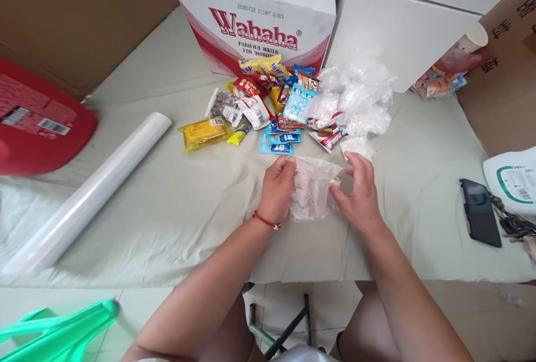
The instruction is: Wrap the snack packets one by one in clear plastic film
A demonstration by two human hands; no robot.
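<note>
A clear plastic bag [313, 191] with something pale inside is held upright just above the cloth. My left hand [277, 186] pinches its upper left edge between thumb and fingers. On the other side, my right hand [358, 191] has its thumb and fingers apart, the thumb tip near or touching the bag's right side. Beyond the hands lies a heap of wrapped snacks [299, 104], among them blue sachets [278, 141] and a yellow packet [205, 133]. Several knotted clear bags [360, 94] are piled to the right of the snacks.
A Wahaha carton [255, 21] stands behind the snacks. On the left are a roll of clear plastic [92, 194] and a red container [37, 116]. A phone [481, 212], keys [513, 222] and a white bottle [513, 177] lie at the right. The cloth-covered table [188, 250] ends in front of my legs.
</note>
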